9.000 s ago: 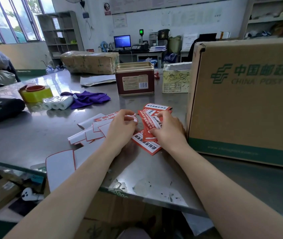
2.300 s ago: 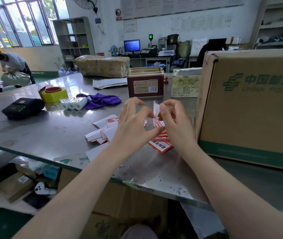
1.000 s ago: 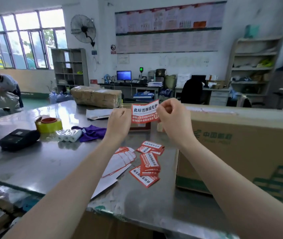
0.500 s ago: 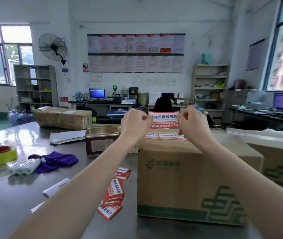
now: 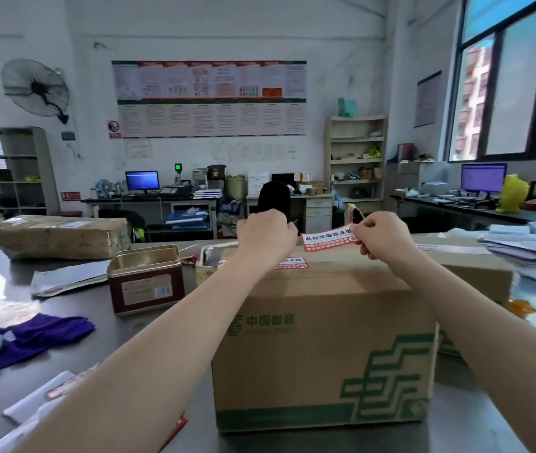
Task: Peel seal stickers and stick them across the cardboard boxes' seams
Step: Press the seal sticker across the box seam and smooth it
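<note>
At frame centre, the right hand [image 5: 380, 236] pinches one end of the red seal sticker [image 5: 328, 239] above the cardboard box [image 5: 322, 348] on the tabletop [image 5: 73, 325], while the left hand [image 5: 265, 237], fingers curled, holds the other end, its grip hidden.

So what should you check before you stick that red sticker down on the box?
1. Sticker peeled and in hand: ok, the right hand pinches the seal sticker.
2. Left hand holding its other end: cannot tell, fingers hidden.
3. Sticker over the cardboard box top: ok, not yet stuck.
4. Seam spot free: cannot tell; an earlier sticker sits there.
5. Sticker flat: ok.
</note>
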